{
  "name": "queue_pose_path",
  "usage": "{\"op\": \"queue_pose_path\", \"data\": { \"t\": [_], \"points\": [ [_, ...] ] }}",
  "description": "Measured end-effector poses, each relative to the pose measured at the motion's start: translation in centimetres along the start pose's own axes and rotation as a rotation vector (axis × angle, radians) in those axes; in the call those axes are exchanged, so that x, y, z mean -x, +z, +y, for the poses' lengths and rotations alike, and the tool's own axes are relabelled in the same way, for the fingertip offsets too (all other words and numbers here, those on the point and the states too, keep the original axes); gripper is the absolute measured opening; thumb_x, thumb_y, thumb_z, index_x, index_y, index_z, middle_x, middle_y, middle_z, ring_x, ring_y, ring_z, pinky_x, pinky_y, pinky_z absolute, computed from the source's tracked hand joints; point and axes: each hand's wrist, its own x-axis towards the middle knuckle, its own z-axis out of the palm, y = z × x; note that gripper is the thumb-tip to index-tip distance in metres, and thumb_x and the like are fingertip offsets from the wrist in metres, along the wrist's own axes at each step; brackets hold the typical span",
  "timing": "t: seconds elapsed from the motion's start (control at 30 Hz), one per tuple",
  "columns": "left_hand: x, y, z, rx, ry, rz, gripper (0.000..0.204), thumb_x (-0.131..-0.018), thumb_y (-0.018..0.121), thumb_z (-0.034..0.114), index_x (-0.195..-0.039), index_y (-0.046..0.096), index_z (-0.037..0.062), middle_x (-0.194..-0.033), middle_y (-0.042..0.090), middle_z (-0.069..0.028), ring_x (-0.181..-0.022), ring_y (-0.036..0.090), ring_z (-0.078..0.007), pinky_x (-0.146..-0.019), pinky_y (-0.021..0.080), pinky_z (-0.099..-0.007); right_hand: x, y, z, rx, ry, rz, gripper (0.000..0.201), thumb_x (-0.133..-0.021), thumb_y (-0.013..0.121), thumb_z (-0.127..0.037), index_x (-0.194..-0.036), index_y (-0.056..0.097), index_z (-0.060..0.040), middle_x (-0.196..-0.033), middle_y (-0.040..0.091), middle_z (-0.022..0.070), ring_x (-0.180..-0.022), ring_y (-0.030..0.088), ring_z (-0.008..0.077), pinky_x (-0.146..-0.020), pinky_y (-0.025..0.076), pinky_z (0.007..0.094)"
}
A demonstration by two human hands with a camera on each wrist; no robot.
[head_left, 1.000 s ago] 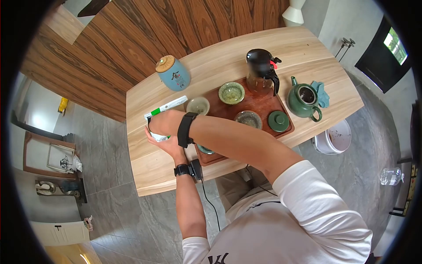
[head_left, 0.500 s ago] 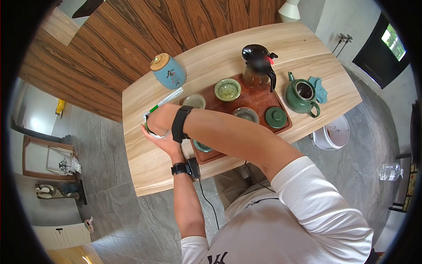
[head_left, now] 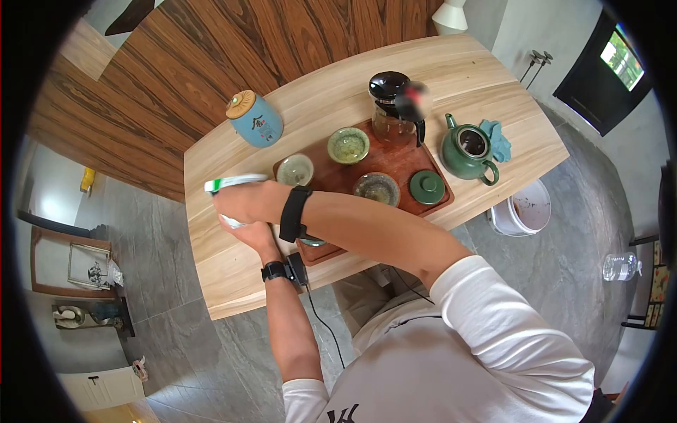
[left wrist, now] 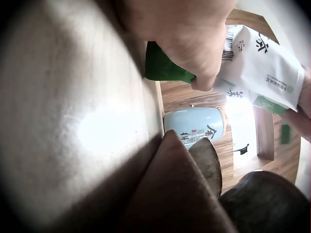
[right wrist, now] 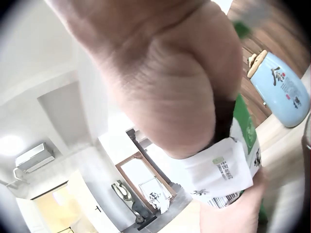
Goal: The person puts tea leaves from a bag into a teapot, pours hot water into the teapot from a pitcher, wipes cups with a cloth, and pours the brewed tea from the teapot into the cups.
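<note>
A white and green packet (head_left: 236, 180) is at the table's left end, partly hidden by both hands. From below, my left hand (head_left: 255, 236) grips it; in the right wrist view its fingers (right wrist: 238, 211) lie round the packet's lower part (right wrist: 221, 170). Over the packet's open mouth is my right hand (head_left: 243, 203), its fingers out of sight past the dark opening in the right wrist view. The left wrist view shows the packet (left wrist: 262, 63) beside my left hand (left wrist: 184, 34). A pale cup (head_left: 295, 170) stands on the tray near my right hand.
A blue jar (head_left: 257, 127) stands behind the hands. The red-brown tray (head_left: 317, 149) bears several cups, a green lid (head_left: 427, 187) and a black-topped glass pot (head_left: 391, 113). Right of it are a green teapot (head_left: 467, 151) and a cloth (head_left: 498, 141). My right forearm crosses the tray.
The packet's upper strip, tilted up to the right before, now lies nearly level above my right hand. The whole table has shifted slightly left in the head view.
</note>
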Motion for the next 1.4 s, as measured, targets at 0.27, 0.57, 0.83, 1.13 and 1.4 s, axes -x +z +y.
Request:
{"op": "queue_pose_path", "data": {
  "t": [0.27,0.57,0.83,1.13,1.4],
  "points": [
    [-0.3,0.7,1.4,-0.229,0.145,0.071,0.088,-0.077,0.092,0.019,-0.143,0.039,-0.0059,-0.135,0.052,-0.0202,-0.122,0.057,-0.0301,-0.108,0.044,-0.0459,12.3,-6.8,1.1,-0.005,-0.260,0.475,0.020,-0.080,0.068,-0.008,-0.099,0.072,-0.0012,-0.090,0.067,0.0157,-0.089,0.069,0.0355,-0.076,0.056,0.0453],
    [-0.5,1.2,1.9,-0.429,0.047,0.102,0.077,-0.080,0.091,0.026,-0.135,0.048,-0.0068,-0.127,0.057,-0.0198,-0.116,0.061,-0.0306,-0.103,0.047,-0.0438,36.3,-12.0,11.5,0.444,0.618,0.594,0.015,-0.079,0.065,0.002,-0.093,0.069,0.0011,-0.086,0.065,0.0219,-0.087,0.066,0.0423,-0.076,0.055,0.0495],
    [0.0,1.6,3.0,-0.330,-0.013,0.093,0.068,-0.082,0.089,0.023,-0.128,0.050,-0.0078,-0.121,0.063,-0.0192,-0.109,0.065,-0.0271,-0.100,0.050,-0.0408,38.4,-9.5,13.7,0.507,0.863,0.585,0.007,-0.091,0.064,-0.004,-0.094,0.071,-0.0024,-0.087,0.068,0.0180,-0.083,0.069,0.0405,-0.072,0.055,0.0494],
    [-0.5,1.3,3.1,-0.322,0.010,0.063,0.084,-0.076,0.094,0.025,-0.138,0.047,-0.0054,-0.127,0.060,-0.0202,-0.116,0.061,-0.0307,-0.104,0.046,-0.0452,38.5,-9.1,13.7,0.469,0.721,0.745,0.017,-0.092,0.066,-0.009,-0.106,0.076,-0.0061,-0.094,0.074,0.0144,-0.086,0.071,0.0384,-0.073,0.057,0.0461],
    [0.5,1.5,3.6,-0.264,0.028,0.174,0.104,-0.082,0.090,0.027,-0.159,0.026,-0.0033,-0.153,0.039,-0.0241,-0.141,0.042,-0.0364,-0.119,0.032,-0.0493,38.2,-9.4,8.7,0.431,0.797,0.840,0.015,-0.094,0.070,-0.014,-0.105,0.077,-0.0062,-0.098,0.076,0.0141,-0.089,0.072,0.0353,-0.075,0.057,0.0431]
  ]
}}
